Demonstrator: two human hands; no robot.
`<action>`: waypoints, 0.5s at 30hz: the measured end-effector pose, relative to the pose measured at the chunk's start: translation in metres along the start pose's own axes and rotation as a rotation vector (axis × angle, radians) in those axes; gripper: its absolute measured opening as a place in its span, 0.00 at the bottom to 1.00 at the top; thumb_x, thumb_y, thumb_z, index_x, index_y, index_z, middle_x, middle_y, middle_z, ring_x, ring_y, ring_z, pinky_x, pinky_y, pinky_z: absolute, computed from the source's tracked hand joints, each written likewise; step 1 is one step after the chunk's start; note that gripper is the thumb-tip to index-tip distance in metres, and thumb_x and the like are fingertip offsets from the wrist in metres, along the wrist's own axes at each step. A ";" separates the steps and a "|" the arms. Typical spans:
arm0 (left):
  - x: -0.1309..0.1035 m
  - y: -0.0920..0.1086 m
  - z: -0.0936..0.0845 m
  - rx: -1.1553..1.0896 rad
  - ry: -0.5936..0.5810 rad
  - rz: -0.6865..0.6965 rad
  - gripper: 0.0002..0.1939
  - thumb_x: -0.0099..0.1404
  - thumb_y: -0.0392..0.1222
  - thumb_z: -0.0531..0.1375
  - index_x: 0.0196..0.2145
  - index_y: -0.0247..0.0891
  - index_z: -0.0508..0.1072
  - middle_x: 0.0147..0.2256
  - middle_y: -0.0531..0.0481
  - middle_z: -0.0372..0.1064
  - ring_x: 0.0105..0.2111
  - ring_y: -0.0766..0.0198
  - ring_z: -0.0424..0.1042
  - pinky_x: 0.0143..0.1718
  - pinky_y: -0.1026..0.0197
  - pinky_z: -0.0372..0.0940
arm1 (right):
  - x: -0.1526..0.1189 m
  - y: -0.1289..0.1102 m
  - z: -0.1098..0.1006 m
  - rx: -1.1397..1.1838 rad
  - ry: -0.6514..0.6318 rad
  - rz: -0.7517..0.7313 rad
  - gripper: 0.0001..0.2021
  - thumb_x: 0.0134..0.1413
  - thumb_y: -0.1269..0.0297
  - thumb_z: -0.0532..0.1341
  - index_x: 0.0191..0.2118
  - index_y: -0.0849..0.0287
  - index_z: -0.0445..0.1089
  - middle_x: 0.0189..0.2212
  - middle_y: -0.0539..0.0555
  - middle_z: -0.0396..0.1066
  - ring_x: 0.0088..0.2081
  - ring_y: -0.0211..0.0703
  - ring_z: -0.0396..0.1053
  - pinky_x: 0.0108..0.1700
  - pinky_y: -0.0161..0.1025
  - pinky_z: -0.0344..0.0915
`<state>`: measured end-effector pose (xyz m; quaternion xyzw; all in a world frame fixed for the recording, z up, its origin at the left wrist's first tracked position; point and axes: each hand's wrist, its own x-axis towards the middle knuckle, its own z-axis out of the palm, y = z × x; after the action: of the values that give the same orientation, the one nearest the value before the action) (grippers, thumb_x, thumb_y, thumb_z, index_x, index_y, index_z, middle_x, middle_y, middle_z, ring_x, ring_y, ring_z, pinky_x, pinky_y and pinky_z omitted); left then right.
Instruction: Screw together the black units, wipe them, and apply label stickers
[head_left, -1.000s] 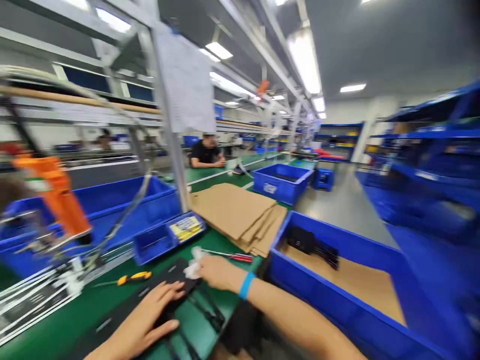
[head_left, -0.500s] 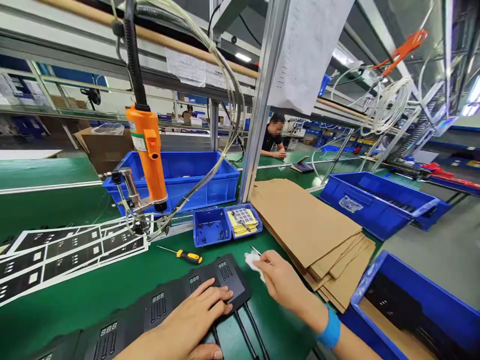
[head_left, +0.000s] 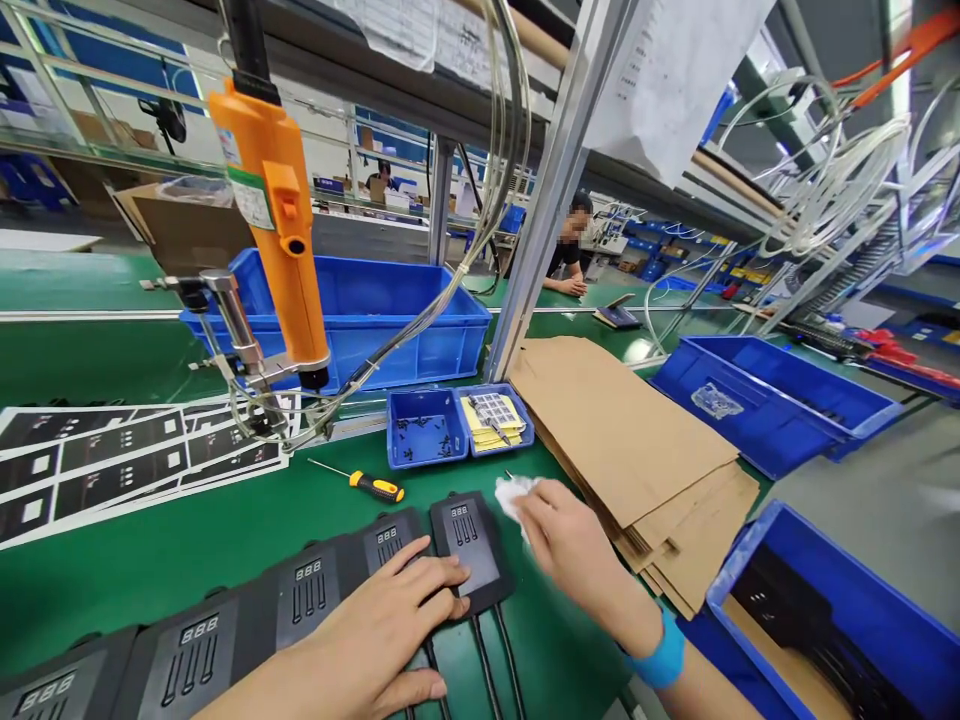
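My left hand (head_left: pixel 409 615) rests with its fingers spread over the right end of a row of black control boxes (head_left: pixel 304 590). Its fingertips touch the end box (head_left: pixel 471 550), which has a three-digit display, slider marks and black cables (head_left: pixel 491 660) at its lower edge. Just right of that box, my right hand (head_left: pixel 566 535), with a blue wristband, is closed round a crumpled white cloth (head_left: pixel 515 494). A thin metal tip juts up beyond the cloth; the rest of that tool is hidden. Beyond the boxes lies a yellow-and-black screwdriver (head_left: pixel 377 487).
Small blue bins hold black screws (head_left: pixel 424 440) and yellow-backed labels (head_left: pixel 491 420). An orange electric screwdriver (head_left: pixel 274 220) hangs at left above printed black sheets (head_left: pixel 135 455). Flat cardboard (head_left: pixel 622 420) and blue crates (head_left: pixel 847 600) stand right. A person (head_left: pixel 568 250) sits across the line.
The end box now stands slightly apart from its neighbour, with a gap between them. My right hand still grips the cloth, close by. The view has shifted a little.
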<state>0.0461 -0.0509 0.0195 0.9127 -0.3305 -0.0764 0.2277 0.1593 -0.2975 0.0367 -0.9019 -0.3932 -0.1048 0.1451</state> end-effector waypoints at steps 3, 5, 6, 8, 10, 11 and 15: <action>0.000 0.002 0.001 0.013 0.015 -0.032 0.26 0.65 0.55 0.60 0.57 0.46 0.64 0.59 0.42 0.62 0.62 0.50 0.59 0.66 0.36 0.47 | 0.007 0.001 0.016 -0.024 0.119 0.118 0.15 0.61 0.73 0.53 0.51 0.61 0.68 0.45 0.64 0.66 0.47 0.57 0.65 0.47 0.54 0.67; 0.001 0.002 0.002 0.027 0.018 -0.045 0.26 0.64 0.55 0.61 0.57 0.46 0.64 0.58 0.41 0.63 0.61 0.49 0.61 0.65 0.36 0.49 | 0.003 -0.003 0.026 0.149 0.020 0.169 0.15 0.59 0.72 0.56 0.52 0.61 0.68 0.46 0.63 0.66 0.45 0.54 0.67 0.46 0.52 0.68; 0.001 0.002 0.002 0.035 0.022 -0.044 0.26 0.64 0.55 0.61 0.57 0.46 0.65 0.58 0.41 0.64 0.60 0.49 0.61 0.65 0.36 0.50 | 0.000 -0.005 0.030 0.276 -0.072 0.190 0.15 0.59 0.71 0.57 0.51 0.60 0.69 0.44 0.61 0.67 0.41 0.49 0.69 0.44 0.49 0.69; 0.001 0.001 0.004 0.049 0.045 -0.034 0.25 0.64 0.54 0.61 0.56 0.46 0.66 0.57 0.40 0.64 0.60 0.48 0.62 0.64 0.36 0.51 | -0.005 -0.008 0.036 0.500 -0.249 0.248 0.15 0.58 0.70 0.59 0.51 0.60 0.70 0.38 0.56 0.68 0.33 0.41 0.69 0.36 0.41 0.69; 0.001 -0.001 0.007 0.060 0.073 -0.015 0.26 0.63 0.54 0.62 0.56 0.45 0.66 0.56 0.40 0.65 0.59 0.48 0.63 0.64 0.37 0.52 | -0.006 -0.008 0.040 0.629 -0.345 0.302 0.19 0.55 0.70 0.60 0.54 0.59 0.70 0.36 0.53 0.67 0.30 0.37 0.67 0.32 0.37 0.67; 0.001 -0.002 0.008 0.066 0.082 -0.008 0.26 0.63 0.54 0.62 0.57 0.45 0.66 0.56 0.40 0.65 0.59 0.48 0.63 0.64 0.37 0.53 | -0.005 -0.007 0.041 0.670 -0.364 0.316 0.21 0.53 0.72 0.60 0.54 0.59 0.70 0.36 0.52 0.65 0.29 0.36 0.66 0.30 0.35 0.65; 0.000 -0.004 0.012 0.078 0.098 0.000 0.27 0.63 0.53 0.62 0.57 0.45 0.65 0.56 0.40 0.65 0.58 0.47 0.64 0.63 0.37 0.53 | 0.006 -0.001 0.045 0.842 -0.432 0.371 0.29 0.45 0.77 0.59 0.56 0.58 0.66 0.31 0.46 0.62 0.25 0.31 0.61 0.24 0.30 0.59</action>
<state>0.0447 -0.0531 0.0070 0.9235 -0.3218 -0.0186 0.2080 0.1656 -0.2772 -0.0037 -0.8210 -0.2555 0.2792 0.4274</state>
